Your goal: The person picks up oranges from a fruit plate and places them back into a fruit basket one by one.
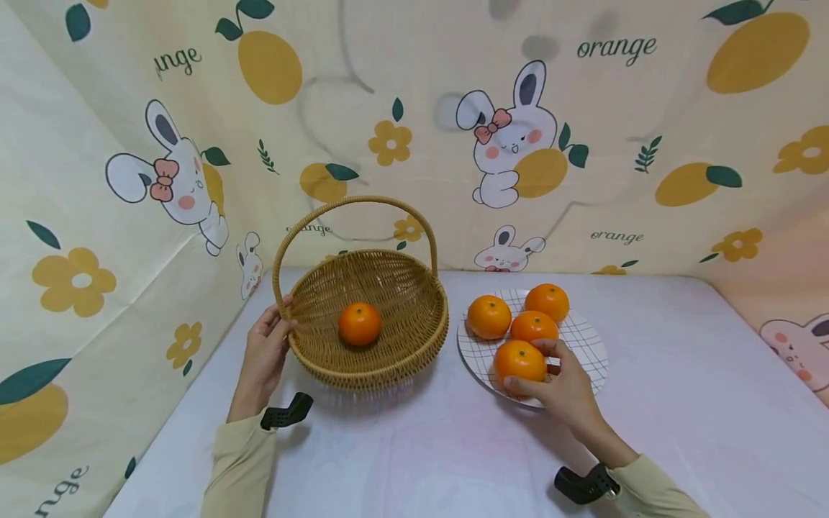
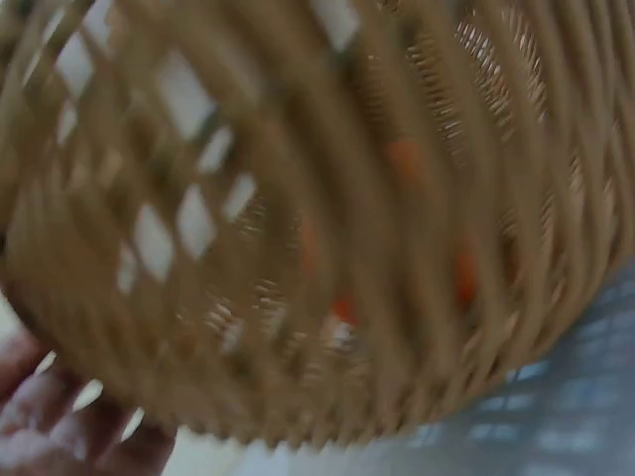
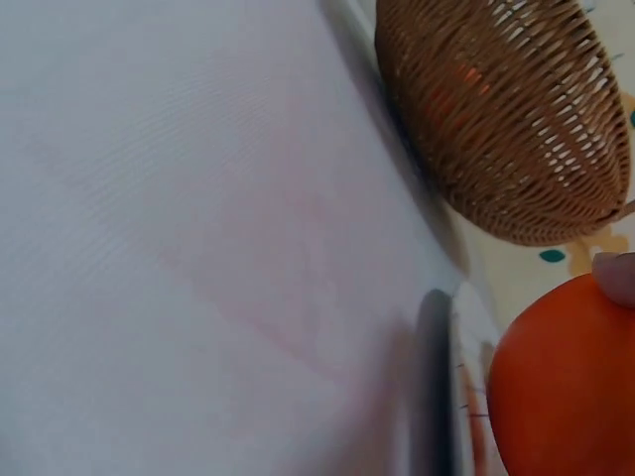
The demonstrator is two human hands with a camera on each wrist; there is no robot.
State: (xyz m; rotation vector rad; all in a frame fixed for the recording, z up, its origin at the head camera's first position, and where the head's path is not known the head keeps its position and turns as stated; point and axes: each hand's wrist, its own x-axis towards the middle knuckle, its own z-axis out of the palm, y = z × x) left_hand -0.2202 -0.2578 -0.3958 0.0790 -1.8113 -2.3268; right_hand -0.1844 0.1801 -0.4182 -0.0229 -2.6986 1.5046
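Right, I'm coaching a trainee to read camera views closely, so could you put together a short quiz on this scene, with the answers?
1. Count: how many real oranges show in the head view?
2. True or false: the left hand holds the side of the basket.
3. Multiple choice: what marks the plate? (a) spots, (b) thin crossing lines, (c) one broad stripe.

Key:
1. Five: one in the basket, three on the plate, and one gripped by the right hand.
2. True.
3. b.
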